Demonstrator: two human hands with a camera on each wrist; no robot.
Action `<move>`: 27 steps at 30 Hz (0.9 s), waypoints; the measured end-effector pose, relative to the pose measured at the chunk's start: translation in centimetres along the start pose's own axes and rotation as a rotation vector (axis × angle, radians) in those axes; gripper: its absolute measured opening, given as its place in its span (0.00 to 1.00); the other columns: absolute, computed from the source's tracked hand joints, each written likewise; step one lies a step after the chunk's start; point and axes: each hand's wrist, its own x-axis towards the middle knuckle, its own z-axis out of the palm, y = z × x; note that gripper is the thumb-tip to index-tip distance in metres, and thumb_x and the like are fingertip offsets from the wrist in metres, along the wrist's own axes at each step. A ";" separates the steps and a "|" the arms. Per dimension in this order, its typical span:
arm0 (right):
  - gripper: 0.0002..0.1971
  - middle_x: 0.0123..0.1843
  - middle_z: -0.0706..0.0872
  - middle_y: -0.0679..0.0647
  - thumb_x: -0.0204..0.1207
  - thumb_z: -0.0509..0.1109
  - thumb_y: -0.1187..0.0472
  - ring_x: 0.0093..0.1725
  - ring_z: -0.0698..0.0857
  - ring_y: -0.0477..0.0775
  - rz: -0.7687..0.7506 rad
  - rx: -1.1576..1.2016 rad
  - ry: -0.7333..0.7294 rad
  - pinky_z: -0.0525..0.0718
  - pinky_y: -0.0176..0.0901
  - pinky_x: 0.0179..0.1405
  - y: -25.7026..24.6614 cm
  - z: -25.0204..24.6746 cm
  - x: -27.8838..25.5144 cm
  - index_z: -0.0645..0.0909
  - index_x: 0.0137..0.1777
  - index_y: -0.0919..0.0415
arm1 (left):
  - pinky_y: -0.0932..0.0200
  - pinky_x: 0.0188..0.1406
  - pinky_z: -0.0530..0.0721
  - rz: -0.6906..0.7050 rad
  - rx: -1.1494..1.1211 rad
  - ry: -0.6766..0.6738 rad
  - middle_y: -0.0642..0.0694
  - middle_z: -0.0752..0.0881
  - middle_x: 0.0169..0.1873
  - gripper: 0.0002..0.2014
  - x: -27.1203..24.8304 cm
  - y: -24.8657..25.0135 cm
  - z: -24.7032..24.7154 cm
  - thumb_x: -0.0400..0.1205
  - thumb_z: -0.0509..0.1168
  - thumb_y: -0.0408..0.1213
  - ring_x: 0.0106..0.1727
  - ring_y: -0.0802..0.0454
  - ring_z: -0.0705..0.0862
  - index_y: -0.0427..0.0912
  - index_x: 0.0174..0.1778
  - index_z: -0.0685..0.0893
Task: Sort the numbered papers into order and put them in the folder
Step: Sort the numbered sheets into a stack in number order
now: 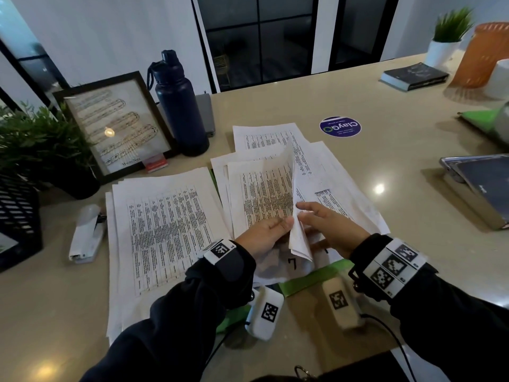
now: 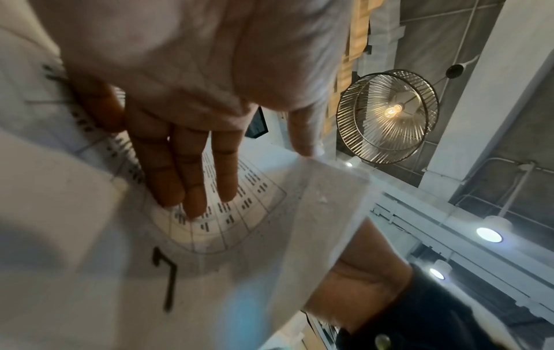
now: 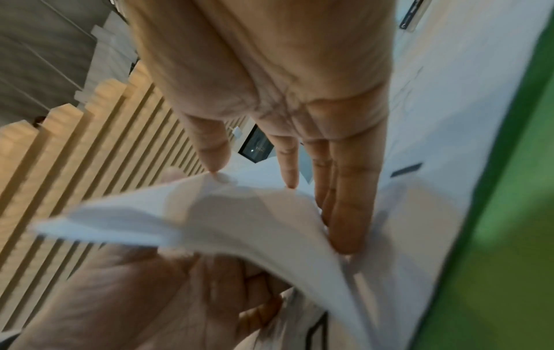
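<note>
- Judging by the spread, the sorting is lying only partway done: one neat stack of papers [image 1: 165,230] is sitting at about 9 o'clock from the hands, while a looser fan of sheets [image 1: 311,166] is spreading from 12 to 2 o'clock.
- Nothing is looking filed yet; the green folder [image 1: 314,277] is lying open and flat under the loose sheets, its edge peeking out at 6 o'clock, just in front of the wrists.
- The left hand [image 1: 261,235] is lifting a bent sheet [image 1: 298,238], thumb on one face and fingers [image 2: 192,180] lying straight along the other, so it is pinching the page lightly.
- The right hand [image 1: 327,224] is meeting the same sheet from 3 o'clock, thumb tip and forefinger nipping its raised edge while the other fingers [image 3: 347,201] are staying extended against the paper below.
- A handwritten "7" [image 2: 165,279] is showing on a sheet beneath the left hand, so the person seems to be checking numbers.
- The sheets are thin, limp white office paper, printed with dense tables, curling readily and slightly translucent against the light.
- The tabletop [image 1: 385,119] is looking smooth, beige and faintly glossy, catching lamp reflections.
- Still left, I judge: ordering the loose fan, merging the stacks and closing them in the folder.
</note>
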 end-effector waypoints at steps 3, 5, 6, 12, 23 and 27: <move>0.16 0.53 0.86 0.57 0.82 0.61 0.49 0.47 0.86 0.54 0.004 -0.037 -0.014 0.85 0.45 0.38 -0.7 0.3 -0.9 0.78 0.62 0.56 | 0.65 0.48 0.86 0.007 0.081 0.004 0.45 0.87 0.48 0.22 0.0 0.4 0.1 0.78 0.64 0.55 0.47 0.56 0.87 0.39 0.56 0.79; 0.16 0.49 0.87 0.55 0.81 0.61 0.46 0.46 0.85 0.52 -0.020 -0.081 -0.002 0.83 0.41 0.33 -1.2 0.5 -1.3 0.81 0.55 0.58 | 0.55 0.64 0.81 0.026 0.258 -0.014 0.46 0.84 0.59 0.41 0.0 0.5 0.3 0.66 0.66 0.68 0.59 0.52 0.83 0.44 0.69 0.74; 0.15 0.45 0.87 0.53 0.80 0.61 0.46 0.43 0.85 0.50 -0.039 -0.105 0.018 0.81 0.39 0.30 -1.4 0.5 -1.2 0.81 0.51 0.57 | 0.55 0.64 0.79 0.039 0.307 -0.025 0.48 0.83 0.61 0.44 -0.2 0.8 0.5 0.65 0.67 0.68 0.61 0.53 0.81 0.47 0.74 0.69; 0.11 0.38 0.86 0.55 0.81 0.63 0.55 0.33 0.84 0.51 -0.094 -0.101 0.007 0.81 0.35 0.23 -1.9 0.4 -0.8 0.84 0.49 0.60 | 0.89 0.37 0.71 0.131 0.321 0.033 0.56 0.76 0.58 0.36 -0.5 1.7 1.3 0.78 0.69 0.43 0.59 0.64 0.77 0.48 0.79 0.58; 0.11 0.49 0.88 0.60 0.84 0.59 0.61 0.47 0.87 0.56 -0.092 0.050 -0.122 0.87 0.43 0.34 -0.3 -0.2 -0.5 0.84 0.57 0.57 | 0.68 0.55 0.76 0.103 0.205 0.084 0.52 0.79 0.60 0.22 -0.5 1.4 0.8 0.83 0.62 0.37 0.62 0.55 0.78 0.46 0.74 0.69; 0.12 0.44 0.87 0.60 0.75 0.59 0.73 0.39 0.85 0.58 -0.090 -0.239 0.103 0.86 0.49 0.38 0.4 -0.9 0.4 0.82 0.49 0.61 | 0.47 0.66 0.77 0.003 0.271 0.184 0.37 0.82 0.63 0.16 -0.2 1.0 -0.2 0.86 0.53 0.33 0.62 0.40 0.81 0.38 0.70 0.74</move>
